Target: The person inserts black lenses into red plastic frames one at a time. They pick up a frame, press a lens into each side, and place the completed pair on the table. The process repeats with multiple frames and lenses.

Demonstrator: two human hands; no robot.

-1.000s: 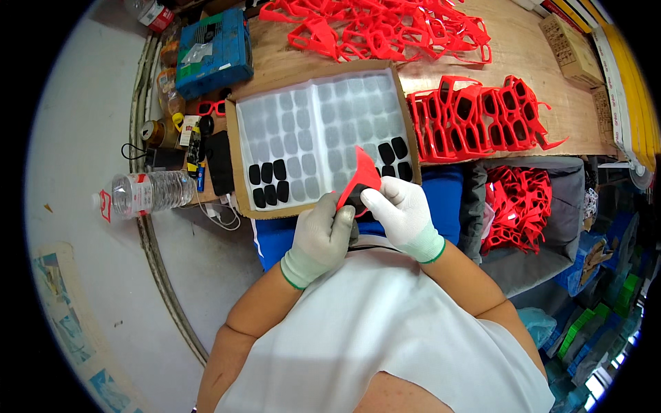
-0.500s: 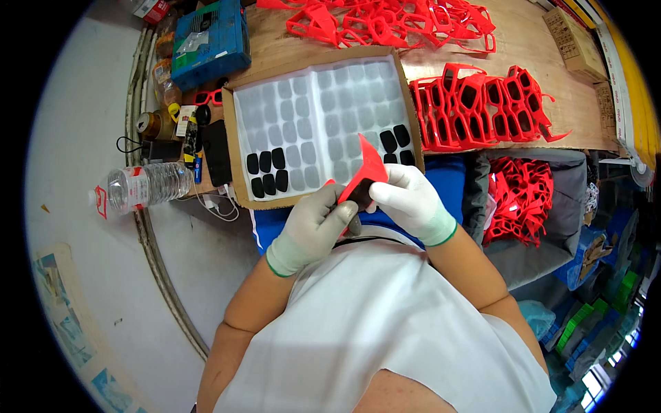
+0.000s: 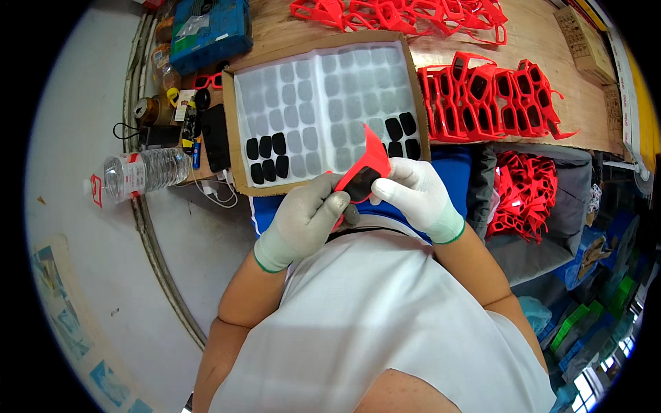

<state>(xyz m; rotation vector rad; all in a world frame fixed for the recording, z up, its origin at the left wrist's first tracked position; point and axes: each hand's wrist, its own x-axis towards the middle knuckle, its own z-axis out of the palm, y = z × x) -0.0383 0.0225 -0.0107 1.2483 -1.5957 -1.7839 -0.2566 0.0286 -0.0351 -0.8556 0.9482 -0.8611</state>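
Note:
Both of my hands wear light gloves with green cuffs and grip one red sunglasses frame (image 3: 372,155) in front of my body. My left hand (image 3: 303,217), its glove greyed at the fingers, is closed round the frame's left part. My right hand (image 3: 418,196) pinches the other side, thumb against a dark lens (image 3: 363,183) that shows in the frame. Just beyond my hands lies a cardboard box (image 3: 229,131) lined with white sheet. Black lenses (image 3: 267,157) lie uncovered in its near left and near right corners; paler lens shapes show through the sheet.
Red sunglasses with dark lenses (image 3: 485,103) stand stacked right of the box, and red frames (image 3: 413,14) are heaped behind it. A grey bin (image 3: 537,258) at right holds more red frames. At left are a water bottle (image 3: 141,173), a black phone (image 3: 215,138) and a blue case (image 3: 210,34).
The sunglasses frame has turned in my hands, so its dark lens shows more openly. My left hand has shifted slightly left. The whole view has moved a little.

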